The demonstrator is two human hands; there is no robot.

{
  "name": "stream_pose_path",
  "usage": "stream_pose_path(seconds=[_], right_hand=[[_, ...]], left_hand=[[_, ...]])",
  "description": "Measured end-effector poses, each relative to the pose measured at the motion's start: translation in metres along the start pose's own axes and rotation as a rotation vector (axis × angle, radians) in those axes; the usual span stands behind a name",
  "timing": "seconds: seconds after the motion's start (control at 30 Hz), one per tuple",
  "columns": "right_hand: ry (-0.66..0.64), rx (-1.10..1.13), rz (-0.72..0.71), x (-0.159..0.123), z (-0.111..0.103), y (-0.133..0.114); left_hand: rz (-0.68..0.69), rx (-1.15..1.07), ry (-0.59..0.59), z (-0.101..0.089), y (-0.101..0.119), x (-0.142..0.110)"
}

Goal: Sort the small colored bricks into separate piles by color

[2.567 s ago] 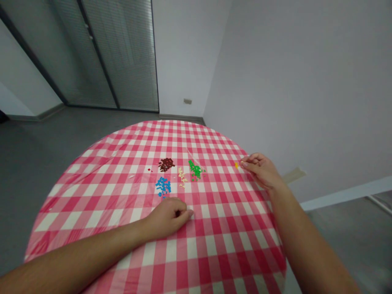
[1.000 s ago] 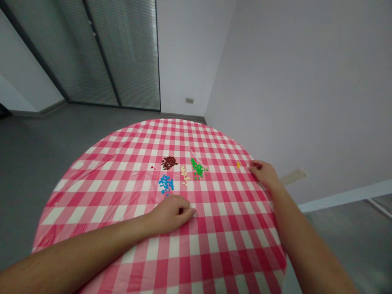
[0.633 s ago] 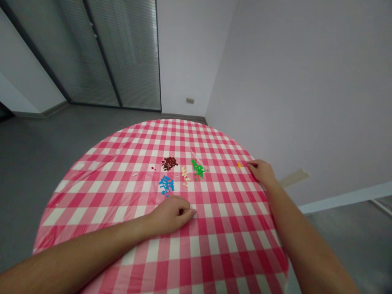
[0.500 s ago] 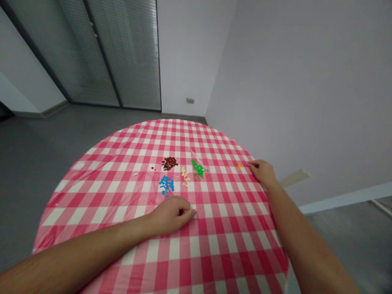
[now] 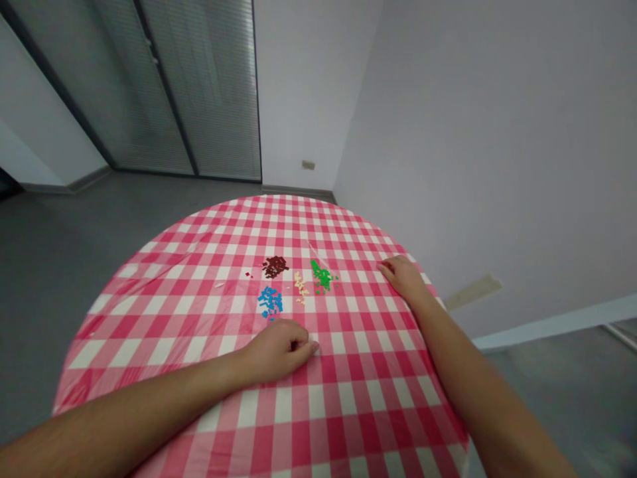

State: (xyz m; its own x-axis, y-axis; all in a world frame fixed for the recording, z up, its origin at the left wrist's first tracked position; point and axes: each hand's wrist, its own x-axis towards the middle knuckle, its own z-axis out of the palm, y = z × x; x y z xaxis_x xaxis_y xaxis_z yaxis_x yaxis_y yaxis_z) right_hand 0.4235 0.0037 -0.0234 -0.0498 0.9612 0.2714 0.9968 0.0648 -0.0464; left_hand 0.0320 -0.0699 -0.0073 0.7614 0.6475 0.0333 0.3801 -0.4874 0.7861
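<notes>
Curling on the gingham tablecloth (image 5: 164, 345), the left hand (image 5: 277, 350) and right hand (image 5: 402, 277) looked closed, any held piece hidden; at twelve o'clock, blue pieces (image 5: 270, 302), maroon pieces (image 5: 275, 267), cream pieces (image 5: 300, 283) and green pieces (image 5: 322, 276) lay already heaped apart, red strays (image 5: 248, 273) left outside

We are resting our curled left hand (image 5: 276, 352) on a pink-and-white gingham tablecloth (image 5: 149, 345), just below a loose pile of small blue plastic pieces (image 5: 270, 301). Our right hand (image 5: 403, 277) is lying near the cloth's right edge, its fingers pointing towards a scattered pile of small green plastic pieces (image 5: 322, 276). Between the green and blue piles, a thin trail of small cream plastic pieces (image 5: 300, 283) is lying on the checks, while a dense heap of small dark red plastic pieces (image 5: 275, 267) is sitting just above the blue pile.
</notes>
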Motion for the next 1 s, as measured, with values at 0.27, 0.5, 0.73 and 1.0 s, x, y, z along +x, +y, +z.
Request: stream_pose_path(seconds=[0.27, 0.5, 0.73, 1.0], right_hand=[[-0.029, -0.107, 0.13, 0.012, -0.002, 0.009], [0.175, 0.004, 0.015, 0.004, -0.007, -0.033], [-0.029, 0.38, -0.38, -0.009, -0.004, -0.132], [-0.043, 0.373, -0.378, 0.021, 0.005, -0.161]], left_hand=[[0.027, 0.005, -0.008, 0.001, -0.003, 0.001], [0.019, 0.015, -0.011, 0.0, -0.001, 0.002], [0.016, 0.001, -0.02, -0.002, 0.002, 0.002], [0.031, -0.004, -0.025, -0.001, 0.0, 0.001]])
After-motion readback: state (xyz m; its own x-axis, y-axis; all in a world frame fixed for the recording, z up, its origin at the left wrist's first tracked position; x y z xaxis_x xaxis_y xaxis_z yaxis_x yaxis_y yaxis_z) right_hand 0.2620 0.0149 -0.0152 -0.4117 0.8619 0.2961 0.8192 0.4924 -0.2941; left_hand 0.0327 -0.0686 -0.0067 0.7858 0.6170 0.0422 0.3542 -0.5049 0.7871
